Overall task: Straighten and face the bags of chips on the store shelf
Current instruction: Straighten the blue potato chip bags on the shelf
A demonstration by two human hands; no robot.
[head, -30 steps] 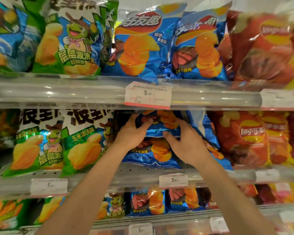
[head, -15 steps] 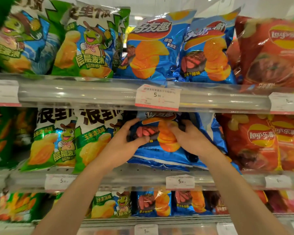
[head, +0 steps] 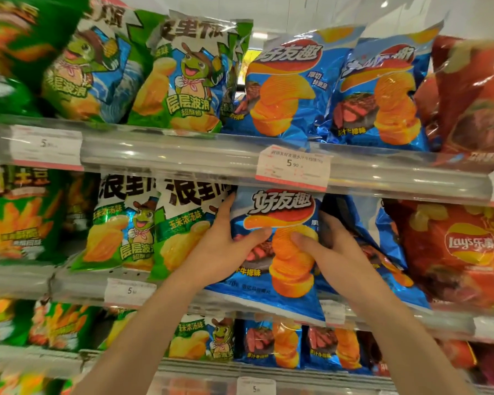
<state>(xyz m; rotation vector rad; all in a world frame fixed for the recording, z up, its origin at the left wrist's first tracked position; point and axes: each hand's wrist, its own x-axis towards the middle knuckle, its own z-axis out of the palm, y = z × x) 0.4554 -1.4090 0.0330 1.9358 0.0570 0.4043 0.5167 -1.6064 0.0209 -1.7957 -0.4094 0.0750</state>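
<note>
A blue chip bag (head: 280, 212) with stacked orange ridged chips on its front stands upright on the middle shelf (head: 77, 283), its bottom hanging over the shelf's front rail. My left hand (head: 226, 249) grips its left edge, thumb across the front. My right hand (head: 328, 246) grips its right edge, thumb pressed on the printed chips. Behind it, to the right, another blue bag (head: 382, 238) leans at an angle. Green bags (head: 183, 232) stand just left of my left hand.
Red bags (head: 462, 252) fill the middle shelf's right side. The upper shelf (head: 183, 155) carries green bags (head: 183, 78), blue bags (head: 285, 86) and red ones. A price tag (head: 293, 168) hangs right above the held bag. A lower shelf holds smaller bags (head: 271, 343).
The blue bag was lying crumpled and low between my hands; it has been lifted and turned upright, so its logo now faces out. Both hands moved to its side edges.
</note>
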